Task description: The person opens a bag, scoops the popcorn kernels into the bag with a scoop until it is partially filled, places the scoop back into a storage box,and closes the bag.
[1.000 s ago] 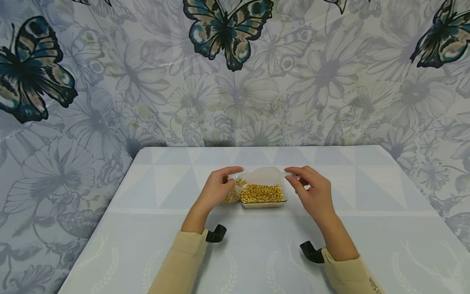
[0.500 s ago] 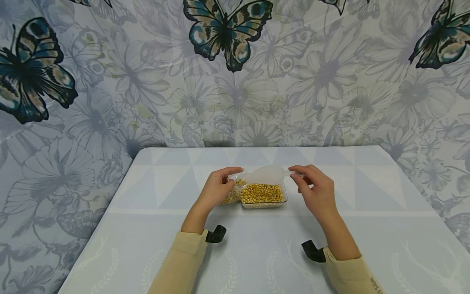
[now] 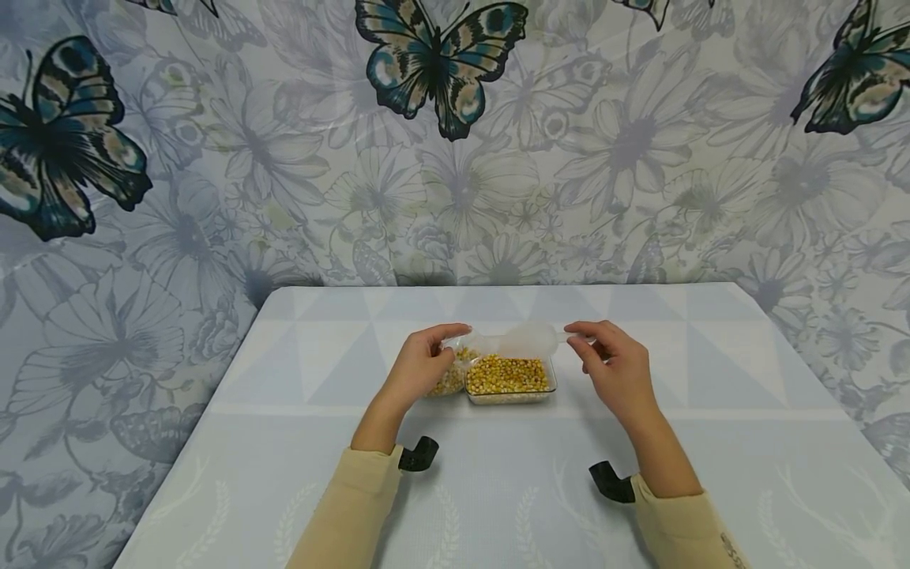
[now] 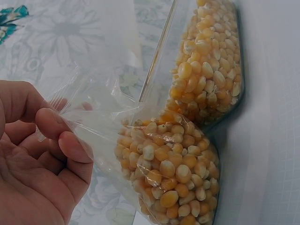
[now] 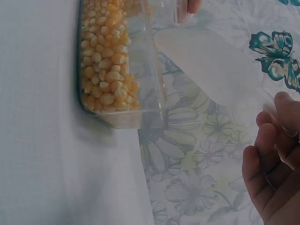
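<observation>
My left hand point(image 3: 418, 365) pinches the gathered top of a clear plastic bag point(image 4: 105, 140), which bulges with corn kernels point(image 4: 173, 173) at its base. Touching the bag on its right is a clear rectangular container point(image 3: 510, 397), with yellow kernels point(image 3: 506, 373) heaped inside. My right hand point(image 3: 614, 367), to the right of the container, holds the thin handle of a translucent white spoon point(image 3: 529, 340) between thumb and fingers. The spoon's broad bowl hangs over the container's far side, pointing toward the bag. Whether anything lies in the bowl cannot be made out.
The pale patterned table point(image 3: 455, 490) ends at a far edge just beyond the hands. Behind it hangs a flowered wall cloth point(image 3: 626, 182) with butterflies. A black wrist mount point(image 3: 419, 454) shows on the left sleeve and another mount point(image 3: 611, 482) on the right.
My right hand has shifted slightly to the right with the spoon, whose bowl has moved away from the bag and looks flatter. The left hand, bag and container have stayed put.
</observation>
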Motion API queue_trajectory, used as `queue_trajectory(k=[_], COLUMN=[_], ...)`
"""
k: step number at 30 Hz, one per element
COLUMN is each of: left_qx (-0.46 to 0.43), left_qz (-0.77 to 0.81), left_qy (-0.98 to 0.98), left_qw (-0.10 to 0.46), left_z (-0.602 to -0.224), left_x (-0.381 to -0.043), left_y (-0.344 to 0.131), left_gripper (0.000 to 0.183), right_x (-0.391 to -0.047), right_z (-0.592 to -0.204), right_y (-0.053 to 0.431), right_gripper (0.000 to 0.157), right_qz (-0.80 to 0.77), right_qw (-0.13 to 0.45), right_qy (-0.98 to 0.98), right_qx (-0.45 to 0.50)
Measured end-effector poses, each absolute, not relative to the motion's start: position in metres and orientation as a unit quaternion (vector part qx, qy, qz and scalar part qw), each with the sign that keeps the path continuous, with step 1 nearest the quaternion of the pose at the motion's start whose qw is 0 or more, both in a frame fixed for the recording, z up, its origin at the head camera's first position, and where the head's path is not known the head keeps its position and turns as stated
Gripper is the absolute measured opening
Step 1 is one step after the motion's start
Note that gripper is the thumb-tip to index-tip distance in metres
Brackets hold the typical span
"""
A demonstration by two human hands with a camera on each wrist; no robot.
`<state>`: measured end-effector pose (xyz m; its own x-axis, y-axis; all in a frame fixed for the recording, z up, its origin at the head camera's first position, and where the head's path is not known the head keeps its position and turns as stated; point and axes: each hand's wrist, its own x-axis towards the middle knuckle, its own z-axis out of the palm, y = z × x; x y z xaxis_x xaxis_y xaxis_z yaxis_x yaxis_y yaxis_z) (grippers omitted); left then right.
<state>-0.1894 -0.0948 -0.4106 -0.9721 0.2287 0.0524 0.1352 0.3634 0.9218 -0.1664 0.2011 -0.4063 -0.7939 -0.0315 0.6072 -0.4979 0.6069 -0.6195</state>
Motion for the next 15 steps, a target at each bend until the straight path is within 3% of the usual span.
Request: queue_trajectory(k=[15], left_qx=[0.106], left_qz=[0.558], left_qy=[0.822], left_qw=[0.046], left_z=[-0.41], left_x=[-0.189], left_y=[-0.095], left_gripper=[0.046], right_x=[-0.176], right_z=[-0.436], right_y=[0.205], right_gripper=[0.018], right_qz=[0.445], right_qw=[0.135], right_qy=[-0.878], right_qx=[0.11])
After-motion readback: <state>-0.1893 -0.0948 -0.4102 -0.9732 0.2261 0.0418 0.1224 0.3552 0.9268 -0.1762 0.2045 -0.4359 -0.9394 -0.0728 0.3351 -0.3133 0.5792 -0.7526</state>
